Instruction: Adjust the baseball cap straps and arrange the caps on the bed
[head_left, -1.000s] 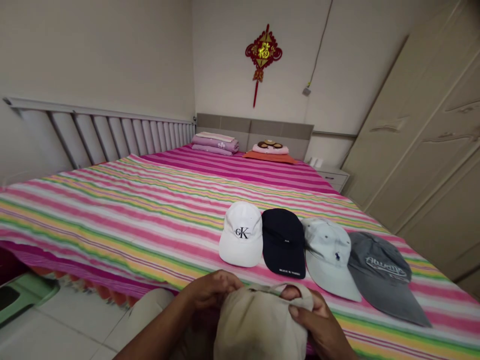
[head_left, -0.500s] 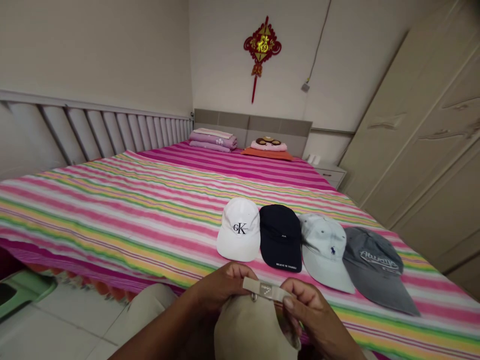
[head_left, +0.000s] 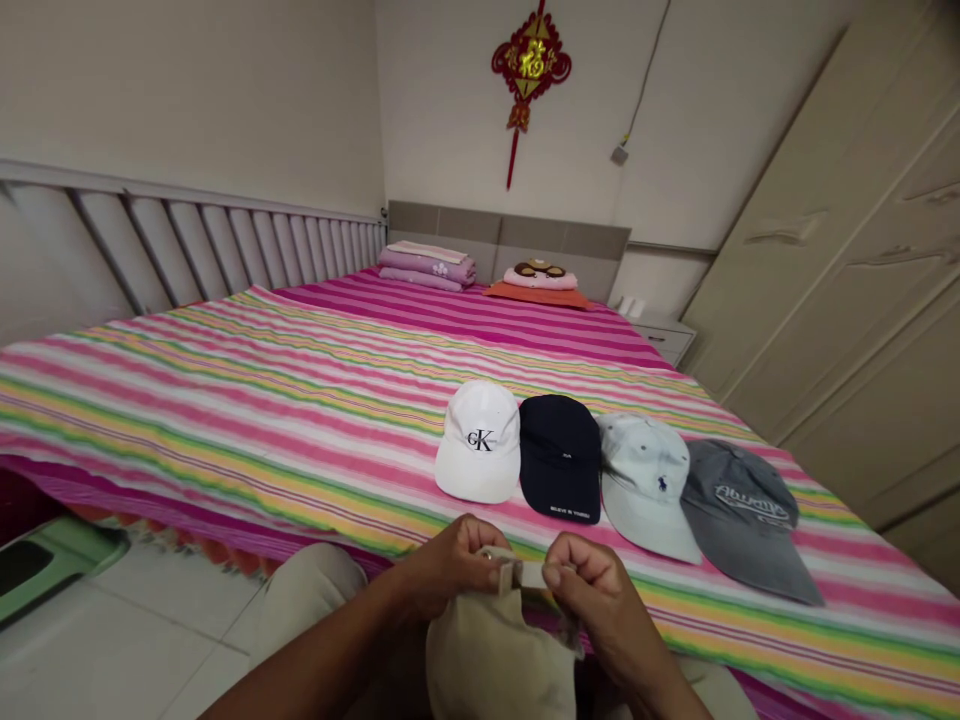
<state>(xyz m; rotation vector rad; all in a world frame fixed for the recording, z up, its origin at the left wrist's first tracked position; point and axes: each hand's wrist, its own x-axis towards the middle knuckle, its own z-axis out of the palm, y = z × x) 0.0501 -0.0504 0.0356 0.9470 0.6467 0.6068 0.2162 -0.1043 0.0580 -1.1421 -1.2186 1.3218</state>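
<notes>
A beige cap [head_left: 499,655] hangs between my hands at the bed's near edge, its back strap [head_left: 531,575] and metal buckle uppermost. My left hand [head_left: 461,565] pinches the strap's left side by the buckle. With thumb and fingers, my right hand [head_left: 592,590] grips the strap's right side. Just beyond lies a row of caps on the striped sheet: a white cap [head_left: 480,440] with black letters, a navy cap [head_left: 559,455], a pale blue-green cap [head_left: 649,485] and a grey cap [head_left: 746,515]. The lower part of the beige cap is cut off by the frame.
Folded purple bedding [head_left: 427,268] and a pink folded piece [head_left: 538,278] lie near the headboard [head_left: 450,230]. A white rail [head_left: 247,240] runs along the left. At lower left a green stool [head_left: 67,560] stands on tiles. A wardrobe [head_left: 840,260] is at right.
My left hand has shifted onto the buckle, which has turned and tilted. The right hand has moved slightly left and up, and the view has dipped a little.
</notes>
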